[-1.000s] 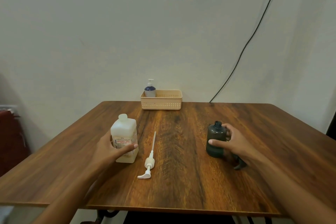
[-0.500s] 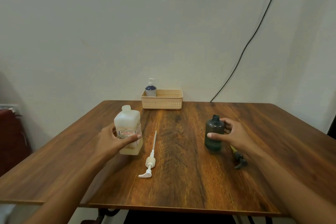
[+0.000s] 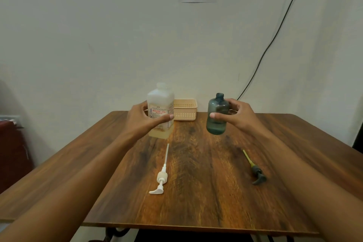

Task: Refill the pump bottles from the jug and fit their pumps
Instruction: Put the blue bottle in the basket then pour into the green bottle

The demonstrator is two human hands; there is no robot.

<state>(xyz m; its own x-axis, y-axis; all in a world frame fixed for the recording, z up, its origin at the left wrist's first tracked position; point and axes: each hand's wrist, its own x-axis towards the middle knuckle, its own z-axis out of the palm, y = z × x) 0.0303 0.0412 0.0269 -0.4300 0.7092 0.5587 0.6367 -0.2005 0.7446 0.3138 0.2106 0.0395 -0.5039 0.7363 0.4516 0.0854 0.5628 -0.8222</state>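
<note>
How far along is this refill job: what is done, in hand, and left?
Done: the white pump and dark pump lie on the table. In hand: the left hand holds the jug, the right hand the open bottle, both aloft. Left: pouring, fitting pumps.

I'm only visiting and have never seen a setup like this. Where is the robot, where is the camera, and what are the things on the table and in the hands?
There is no robot here: a person works with two bare hands. The camera sits on the person's head and looks forward and down, so both arms reach in from below. The left hand grips a pale jug with yellowish liquid at its bottom. The right hand holds a dark bottle whose neck is open. Both seem lifted off the wooden table. On the table lie a white pump and a dark pump, and a beige basket stands at the far edge.
</note>
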